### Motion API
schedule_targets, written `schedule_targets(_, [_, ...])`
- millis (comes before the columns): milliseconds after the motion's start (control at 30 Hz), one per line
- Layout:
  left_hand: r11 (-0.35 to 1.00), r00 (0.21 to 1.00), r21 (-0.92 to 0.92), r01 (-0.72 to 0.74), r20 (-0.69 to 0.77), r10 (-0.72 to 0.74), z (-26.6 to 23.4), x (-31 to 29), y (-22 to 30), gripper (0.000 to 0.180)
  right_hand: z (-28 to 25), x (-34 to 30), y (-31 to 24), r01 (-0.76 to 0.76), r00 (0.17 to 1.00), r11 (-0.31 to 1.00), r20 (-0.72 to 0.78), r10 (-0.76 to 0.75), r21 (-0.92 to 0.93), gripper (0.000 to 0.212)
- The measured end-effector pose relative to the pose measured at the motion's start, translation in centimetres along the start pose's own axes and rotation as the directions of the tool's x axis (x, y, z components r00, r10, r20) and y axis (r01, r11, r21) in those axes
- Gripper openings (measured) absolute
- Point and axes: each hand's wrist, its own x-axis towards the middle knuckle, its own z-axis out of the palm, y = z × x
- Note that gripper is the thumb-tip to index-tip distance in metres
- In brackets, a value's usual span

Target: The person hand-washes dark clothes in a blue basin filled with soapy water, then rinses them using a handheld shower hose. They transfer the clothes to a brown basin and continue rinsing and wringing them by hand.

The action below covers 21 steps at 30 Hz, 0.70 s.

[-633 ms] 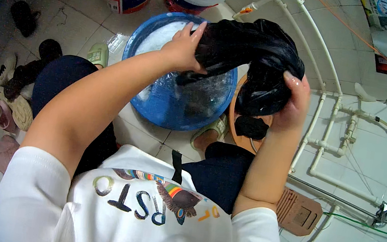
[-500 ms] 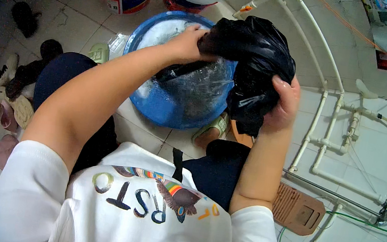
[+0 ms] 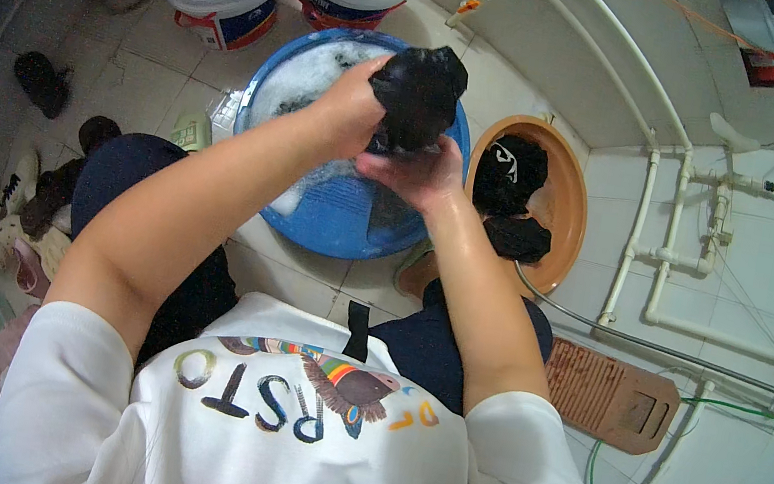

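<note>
A bunched wad of wet black cloth (image 3: 422,96) is held up over the blue basin (image 3: 335,219). My left hand (image 3: 354,115) is closed round its left side, its fingers partly hidden by the cloth. From below and the right, my right hand (image 3: 418,171) is cupped against the wad's lower end, thumb and fingers pressed to it. White suds (image 3: 296,81) float on the water in the basin, whose near wall has a ribbed, washboard-like slope.
To the right, an orange-brown basin (image 3: 569,210) holds dark cloth (image 3: 511,176). Two white buckets (image 3: 240,16) with dark cloth stand behind the blue basin. A brown washboard (image 3: 601,393) and pipes (image 3: 645,232) are at right; shoes (image 3: 1,247) lie at left.
The black cloth, spread wide and hanging before, is now gathered into a compact wad. My right hand has moved left, close to my left hand. The orange-brown basin has come into view.
</note>
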Motion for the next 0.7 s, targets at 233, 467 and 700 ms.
schedule_targets(233, [0.959,0.968,-0.133,0.249,0.072,-0.241,0.1,-1.4,-0.9,0.024,0.7,-1.2,-2.5,0.217,0.900,0.973,0.370,-0.231,0.079,0.054])
schedule_targets(467, [0.962,0.954,0.177,0.209,-0.252,-0.161,-3.8,2.3,2.3,0.029,3.1,-1.7,-3.7,0.219,0.971,0.974,0.087,-0.224,0.063,0.038])
schedule_targets(700, [0.912,0.958,-0.292,0.287,0.114,-0.264,-3.6,1.4,0.8,0.032,4.3,-2.6,-0.1,-0.094,0.786,0.974,0.616,-0.056,0.207,0.043])
